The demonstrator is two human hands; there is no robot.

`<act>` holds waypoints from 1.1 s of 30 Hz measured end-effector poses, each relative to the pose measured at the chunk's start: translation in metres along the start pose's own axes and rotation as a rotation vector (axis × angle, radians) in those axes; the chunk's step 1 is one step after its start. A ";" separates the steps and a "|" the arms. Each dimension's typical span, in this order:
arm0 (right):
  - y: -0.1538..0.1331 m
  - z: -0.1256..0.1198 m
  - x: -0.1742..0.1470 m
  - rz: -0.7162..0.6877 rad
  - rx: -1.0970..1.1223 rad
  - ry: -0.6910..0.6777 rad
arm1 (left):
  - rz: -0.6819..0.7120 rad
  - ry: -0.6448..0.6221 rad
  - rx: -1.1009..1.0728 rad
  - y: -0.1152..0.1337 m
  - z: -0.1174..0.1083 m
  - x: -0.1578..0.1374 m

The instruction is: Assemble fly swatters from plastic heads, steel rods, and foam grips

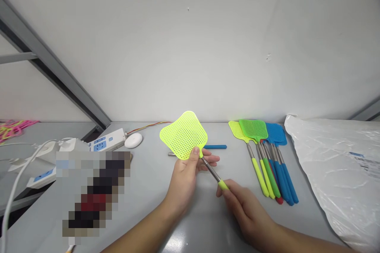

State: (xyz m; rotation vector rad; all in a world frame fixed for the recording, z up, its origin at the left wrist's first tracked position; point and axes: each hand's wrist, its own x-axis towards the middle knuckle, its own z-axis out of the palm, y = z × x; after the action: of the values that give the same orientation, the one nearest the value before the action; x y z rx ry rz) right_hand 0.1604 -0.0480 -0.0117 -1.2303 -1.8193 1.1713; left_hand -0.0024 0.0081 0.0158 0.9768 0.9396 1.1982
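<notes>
Both hands hold one yellow-green fly swatter (184, 133) above the table, its perforated head tilted up to the left. My left hand (185, 176) grips the base of the head, thumb in front and fingers behind it. Around the yellow-green handle my right hand (245, 205) is closed, hiding most of it; a bare metal shaft shows between the hands. Behind the swatter lies a blue handle (216, 147) with a metal rod end, its middle hidden by the swatter and left hand. To the right is a fanned pile of fly swatters (270, 166) in yellow, green, blue and red.
A large white plastic bag (329, 154) lies at the right. At the left are white power strips (108, 141) with plugs and cables, a round white device (133, 140) and a pixelated object (96, 193). Pink and yellow cords (18, 128) lie far left. A pale wall (192, 47) stands behind.
</notes>
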 end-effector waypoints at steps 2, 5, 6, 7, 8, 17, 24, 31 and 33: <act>0.000 0.000 0.001 0.001 0.007 -0.001 | -0.016 -0.025 0.007 0.000 -0.001 0.001; -0.001 -0.001 0.003 0.000 0.032 -0.008 | -0.065 -0.082 -0.034 0.003 0.000 0.002; -0.001 -0.002 0.003 0.004 0.041 -0.013 | -0.082 -0.097 -0.053 0.006 0.000 0.002; -0.001 -0.002 0.003 0.013 0.052 -0.020 | -0.097 -0.112 -0.067 0.008 0.000 0.002; 0.000 -0.003 0.003 0.027 0.066 -0.029 | -0.108 -0.127 -0.077 0.010 0.000 0.002; 0.007 -0.001 -0.001 0.133 0.193 -0.053 | 0.107 0.104 0.197 0.015 -0.022 0.015; 0.004 -0.003 -0.002 0.109 0.132 -0.076 | 0.100 -0.039 0.244 0.010 -0.020 0.012; 0.003 -0.003 0.000 0.085 0.118 -0.041 | 0.100 -0.102 0.269 0.003 -0.023 0.013; 0.003 -0.003 0.001 0.088 0.126 -0.041 | 0.091 -0.115 0.244 0.001 -0.023 0.014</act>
State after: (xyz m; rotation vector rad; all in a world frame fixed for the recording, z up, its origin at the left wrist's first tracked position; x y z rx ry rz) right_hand 0.1638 -0.0456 -0.0131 -1.2320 -1.7075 1.3483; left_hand -0.0231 0.0243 0.0089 1.2813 0.9726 1.1062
